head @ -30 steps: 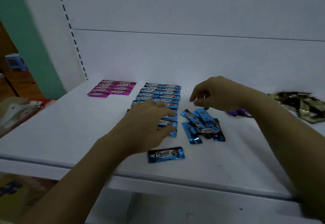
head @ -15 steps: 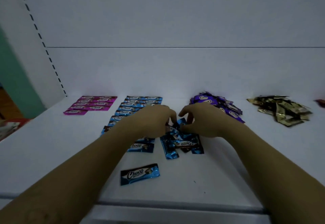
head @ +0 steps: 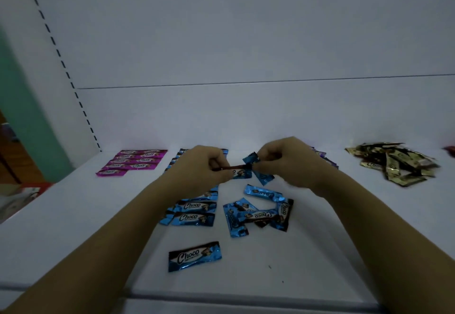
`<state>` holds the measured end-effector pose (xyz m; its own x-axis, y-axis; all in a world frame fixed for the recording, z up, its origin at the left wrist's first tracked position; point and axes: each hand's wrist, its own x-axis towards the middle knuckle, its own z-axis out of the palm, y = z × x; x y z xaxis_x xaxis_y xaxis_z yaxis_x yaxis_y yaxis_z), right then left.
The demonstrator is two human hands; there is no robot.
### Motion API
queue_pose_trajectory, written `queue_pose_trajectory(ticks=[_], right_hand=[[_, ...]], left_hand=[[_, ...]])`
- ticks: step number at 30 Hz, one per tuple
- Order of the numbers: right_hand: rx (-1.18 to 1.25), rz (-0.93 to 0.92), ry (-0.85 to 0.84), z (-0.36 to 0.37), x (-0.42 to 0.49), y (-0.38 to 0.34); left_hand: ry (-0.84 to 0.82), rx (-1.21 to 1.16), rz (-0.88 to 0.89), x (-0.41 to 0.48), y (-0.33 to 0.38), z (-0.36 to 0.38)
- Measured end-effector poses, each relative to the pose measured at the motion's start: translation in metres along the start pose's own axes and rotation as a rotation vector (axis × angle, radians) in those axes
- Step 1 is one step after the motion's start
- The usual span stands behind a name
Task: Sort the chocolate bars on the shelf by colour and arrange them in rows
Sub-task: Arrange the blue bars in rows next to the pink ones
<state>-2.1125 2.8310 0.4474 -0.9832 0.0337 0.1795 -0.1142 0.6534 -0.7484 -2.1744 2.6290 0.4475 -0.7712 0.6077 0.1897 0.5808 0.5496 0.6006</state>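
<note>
Sorting the blues, we hold one blue Choco bar (head: pixel 250 162) in the air between both hands, above the shelf (head: pixel 73 215) and beyond the loose blue heap (head: pixel 258 212). Our left hand (head: pixel 197 169) pinches one end with curled fingers, our right hand (head: pixel 288 164) the other; next, we judge, it wants laying flat onto the blue rows (head: pixel 194 211).
</note>
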Motion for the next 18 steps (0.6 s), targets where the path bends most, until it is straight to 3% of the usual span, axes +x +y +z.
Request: queue_pose_trajectory(ticks=[4,8,13,18], right_hand=[[0.215,-0.016,0.034,-0.003,-0.009,-0.017],[0.461,-0.044,-0.067,-0.005,-0.018,-0.046],[0.327,-0.104,0.056,0.011,-0.030,-0.057],[0.262,-0.036,0.016,0.032,-0.036,-0.075]], left_hand=[[0.092,-0.124,-0.052,-0.017,0.003,-0.014],[0.165,-0.230,-0.106,-0.033,0.001,-0.033],[0.224,-0.282,-0.087,-0.050,-0.012,-0.046],[0.246,-0.325,-0.028,-0.065,-0.023,-0.054]])
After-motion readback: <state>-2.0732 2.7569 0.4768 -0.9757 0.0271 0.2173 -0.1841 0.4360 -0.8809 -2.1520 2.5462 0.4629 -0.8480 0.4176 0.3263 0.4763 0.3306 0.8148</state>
